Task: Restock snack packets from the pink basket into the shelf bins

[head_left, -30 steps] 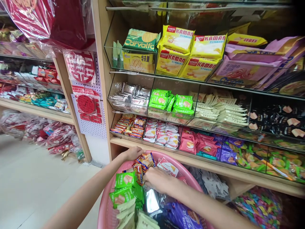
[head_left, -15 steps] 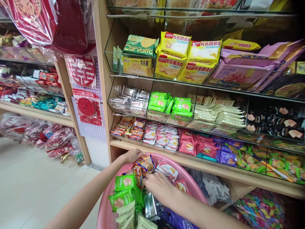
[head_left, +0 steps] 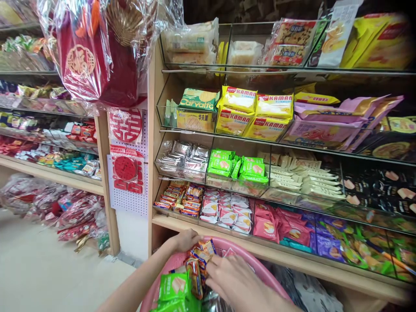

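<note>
One packet point(head_left: 195, 277) among orange-wrapped snacks point(head_left: 204, 255) lies lengthwise, near to far, just left of the bent fingers of the nearer right hand point(head_left: 232, 277) inside a pink basket point(head_left: 260, 265), whose far edge meets the left hand point(head_left: 186, 239), either grip's closure impossible to tell.

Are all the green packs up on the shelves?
No, some green packs lie in the pink basket, next to the orange ones.
</note>
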`<move>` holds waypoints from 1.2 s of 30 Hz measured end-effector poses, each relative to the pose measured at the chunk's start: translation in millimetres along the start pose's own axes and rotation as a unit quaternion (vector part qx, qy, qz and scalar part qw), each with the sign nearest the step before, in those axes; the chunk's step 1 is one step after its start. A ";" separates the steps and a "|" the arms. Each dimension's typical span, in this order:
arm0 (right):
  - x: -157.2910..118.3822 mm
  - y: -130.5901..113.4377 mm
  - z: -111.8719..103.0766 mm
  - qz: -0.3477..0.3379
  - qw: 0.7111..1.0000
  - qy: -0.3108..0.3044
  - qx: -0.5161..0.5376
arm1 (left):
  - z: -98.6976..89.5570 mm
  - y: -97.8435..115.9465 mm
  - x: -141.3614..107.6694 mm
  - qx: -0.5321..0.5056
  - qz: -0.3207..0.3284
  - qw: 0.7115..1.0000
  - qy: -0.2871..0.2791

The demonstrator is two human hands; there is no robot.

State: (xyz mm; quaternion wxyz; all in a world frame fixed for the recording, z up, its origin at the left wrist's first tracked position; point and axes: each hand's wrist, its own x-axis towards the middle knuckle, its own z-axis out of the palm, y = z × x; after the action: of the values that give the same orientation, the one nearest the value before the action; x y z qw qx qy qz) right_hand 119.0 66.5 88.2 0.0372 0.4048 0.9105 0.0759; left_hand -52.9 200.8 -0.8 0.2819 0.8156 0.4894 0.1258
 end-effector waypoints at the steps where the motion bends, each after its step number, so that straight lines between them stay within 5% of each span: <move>1: 0.5 3.2 -8.3 0.006 1.000 0.014 0.005 | 0.4 -0.7 0.5 0.000 -0.001 1.000 0.000; 8: 28.8 31.9 -88.3 0.049 0.993 0.108 -0.023 | 1.5 0.8 -0.5 0.004 -0.010 1.000 0.005; 12: 76.6 55.3 -141.5 0.065 0.977 0.183 -0.083 | 1.0 7.0 -3.7 -0.009 -0.015 1.000 0.010; 16: 132.1 80.0 -172.9 0.055 0.958 0.213 -0.182 | 3.0 10.0 -4.2 -0.025 -0.016 1.000 0.004; 24: 201.0 99.7 -179.8 0.100 0.963 0.153 -0.197 | 6.1 8.5 -1.2 -0.019 -0.025 0.999 0.019; 36: 234.3 119.5 -172.2 0.221 0.950 0.129 -0.179 | 11.4 5.1 0.8 -0.071 -0.019 0.997 0.024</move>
State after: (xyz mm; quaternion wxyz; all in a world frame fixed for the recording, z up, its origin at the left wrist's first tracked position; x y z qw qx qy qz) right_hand 27.3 300.9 276.5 -0.0262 0.5691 0.7668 0.2956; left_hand -43.2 195.8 -7.1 0.3295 0.7809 0.5012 0.1745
